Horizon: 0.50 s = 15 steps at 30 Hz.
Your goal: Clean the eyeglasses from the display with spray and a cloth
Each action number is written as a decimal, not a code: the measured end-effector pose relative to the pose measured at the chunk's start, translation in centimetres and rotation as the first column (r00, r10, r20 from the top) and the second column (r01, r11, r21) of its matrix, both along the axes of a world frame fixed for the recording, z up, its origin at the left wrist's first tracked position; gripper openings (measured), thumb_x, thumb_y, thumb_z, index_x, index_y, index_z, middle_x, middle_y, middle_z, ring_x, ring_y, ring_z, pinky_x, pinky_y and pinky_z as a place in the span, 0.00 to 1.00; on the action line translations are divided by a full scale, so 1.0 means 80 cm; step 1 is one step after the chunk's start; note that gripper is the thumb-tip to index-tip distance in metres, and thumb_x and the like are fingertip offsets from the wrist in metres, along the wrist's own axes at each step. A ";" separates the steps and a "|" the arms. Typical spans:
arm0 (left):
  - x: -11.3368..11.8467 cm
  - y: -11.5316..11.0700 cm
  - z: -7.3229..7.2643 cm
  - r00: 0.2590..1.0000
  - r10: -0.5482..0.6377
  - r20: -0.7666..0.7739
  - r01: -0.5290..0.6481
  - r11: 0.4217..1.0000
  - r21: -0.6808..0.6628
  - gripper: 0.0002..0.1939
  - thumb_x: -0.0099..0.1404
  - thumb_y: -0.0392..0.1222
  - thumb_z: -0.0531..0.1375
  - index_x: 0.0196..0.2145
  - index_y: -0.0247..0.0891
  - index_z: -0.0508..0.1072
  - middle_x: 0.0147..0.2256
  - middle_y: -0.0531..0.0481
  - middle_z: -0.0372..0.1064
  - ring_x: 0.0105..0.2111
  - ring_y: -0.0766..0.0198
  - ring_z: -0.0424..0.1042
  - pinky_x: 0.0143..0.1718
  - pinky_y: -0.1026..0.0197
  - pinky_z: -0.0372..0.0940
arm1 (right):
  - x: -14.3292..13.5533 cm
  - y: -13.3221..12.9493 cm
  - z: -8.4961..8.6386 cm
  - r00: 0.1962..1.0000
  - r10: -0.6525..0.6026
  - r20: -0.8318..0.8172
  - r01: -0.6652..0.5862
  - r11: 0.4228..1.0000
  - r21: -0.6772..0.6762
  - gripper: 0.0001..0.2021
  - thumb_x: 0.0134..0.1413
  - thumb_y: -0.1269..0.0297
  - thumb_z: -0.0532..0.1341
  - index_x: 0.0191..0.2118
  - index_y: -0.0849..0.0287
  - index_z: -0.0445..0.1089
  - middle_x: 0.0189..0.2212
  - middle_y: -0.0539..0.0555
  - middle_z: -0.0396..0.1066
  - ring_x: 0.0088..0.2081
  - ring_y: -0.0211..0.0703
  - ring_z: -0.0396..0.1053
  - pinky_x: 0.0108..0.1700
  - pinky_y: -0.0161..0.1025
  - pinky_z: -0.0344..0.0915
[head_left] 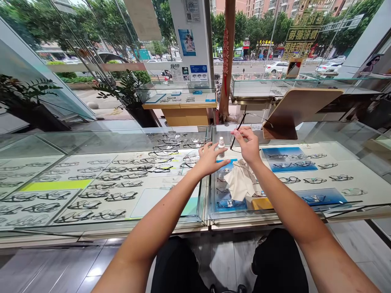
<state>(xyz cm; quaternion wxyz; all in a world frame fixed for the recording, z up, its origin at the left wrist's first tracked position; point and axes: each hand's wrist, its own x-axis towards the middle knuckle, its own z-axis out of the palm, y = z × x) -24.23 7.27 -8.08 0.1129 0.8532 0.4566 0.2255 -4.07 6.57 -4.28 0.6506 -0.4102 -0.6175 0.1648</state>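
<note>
My right hand (249, 144) pinches a pair of dark-framed eyeglasses (238, 132) by the frame, held up above the glass counter. My left hand (211, 158) is open with its fingers spread, beside a small white spray bottle (221, 147) that stands upright on the counter. Whether the fingers touch the bottle is not clear. A crumpled cream cloth (240, 182) lies on the glass below my right hand.
Glass display counters (122, 226) hold many eyeglasses in rows. Several loose pairs (166, 152) lie on top, left of my left hand. A tilted wooden-backed mirror or stand (297, 108) is at the back right. Potted plants (130, 91) and a lower display case (180, 105) stand beyond.
</note>
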 end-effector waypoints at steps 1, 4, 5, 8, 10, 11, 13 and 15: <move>0.001 -0.001 0.001 0.999 0.005 -0.033 -0.006 1.000 -0.014 0.30 0.70 0.64 0.67 0.65 0.52 0.78 0.72 0.38 0.65 0.74 0.27 0.50 0.70 0.24 0.47 | 0.000 0.000 -0.001 1.000 0.005 -0.004 -0.005 1.000 0.003 0.25 0.69 0.36 0.63 0.39 0.53 0.84 0.44 0.57 0.77 0.52 0.50 0.73 0.54 0.48 0.69; 0.003 -0.005 0.007 0.997 0.025 -0.079 -0.027 0.999 -0.023 0.31 0.73 0.62 0.65 0.68 0.51 0.75 0.70 0.38 0.67 0.74 0.30 0.51 0.70 0.28 0.48 | 0.001 0.001 -0.002 1.000 0.011 -0.019 -0.011 1.000 0.009 0.24 0.69 0.37 0.64 0.39 0.53 0.84 0.43 0.57 0.77 0.52 0.50 0.73 0.54 0.47 0.69; 0.003 -0.006 0.009 0.997 0.038 -0.062 -0.039 0.999 -0.006 0.30 0.73 0.61 0.65 0.68 0.51 0.75 0.68 0.38 0.68 0.74 0.31 0.53 0.69 0.29 0.49 | 0.002 0.002 -0.002 1.000 0.009 -0.023 -0.009 1.000 0.009 0.24 0.68 0.37 0.64 0.40 0.53 0.85 0.43 0.57 0.77 0.52 0.50 0.73 0.54 0.47 0.68; -0.001 -0.005 0.019 0.989 0.078 0.129 -0.090 0.992 0.092 0.24 0.74 0.54 0.65 0.64 0.50 0.76 0.62 0.39 0.71 0.68 0.36 0.62 0.67 0.31 0.55 | 0.006 0.004 -0.001 0.999 -0.002 -0.036 0.002 1.000 0.009 0.24 0.68 0.37 0.64 0.40 0.53 0.85 0.42 0.57 0.77 0.51 0.50 0.73 0.54 0.47 0.68; -0.007 -0.001 0.027 0.932 0.049 0.360 -0.105 0.985 0.138 0.16 0.75 0.49 0.62 0.57 0.46 0.75 0.56 0.40 0.72 0.61 0.43 0.69 0.64 0.36 0.61 | 0.008 0.005 -0.001 0.999 -0.003 -0.050 0.003 1.000 0.001 0.24 0.67 0.37 0.65 0.39 0.53 0.85 0.42 0.57 0.77 0.51 0.50 0.73 0.53 0.47 0.68; -0.011 0.001 0.031 0.872 0.020 0.489 -0.095 0.987 0.129 0.12 0.75 0.47 0.61 0.54 0.44 0.72 0.53 0.41 0.71 0.56 0.47 0.72 0.60 0.40 0.66 | 0.009 0.005 -0.001 0.998 0.002 -0.059 -0.003 1.000 -0.008 0.24 0.66 0.36 0.65 0.39 0.53 0.85 0.42 0.57 0.77 0.51 0.51 0.73 0.52 0.47 0.68; -0.018 0.004 0.040 0.695 -0.021 0.719 -0.021 0.999 0.049 0.12 0.73 0.46 0.61 0.49 0.45 0.62 0.51 0.45 0.69 0.47 0.56 0.75 0.47 0.50 0.72 | 0.009 0.005 0.000 0.996 0.027 -0.083 -0.030 0.999 -0.031 0.25 0.65 0.35 0.66 0.38 0.53 0.85 0.42 0.57 0.78 0.50 0.51 0.74 0.52 0.47 0.68; -0.023 0.005 0.049 0.510 0.009 0.860 0.104 0.992 -0.071 0.22 0.66 0.45 0.65 0.47 0.48 0.54 0.50 0.49 0.67 0.40 0.61 0.75 0.34 0.60 0.70 | 0.008 0.005 0.000 0.991 0.073 -0.111 -0.080 0.995 -0.059 0.25 0.63 0.34 0.67 0.38 0.53 0.84 0.42 0.57 0.79 0.50 0.52 0.75 0.54 0.47 0.68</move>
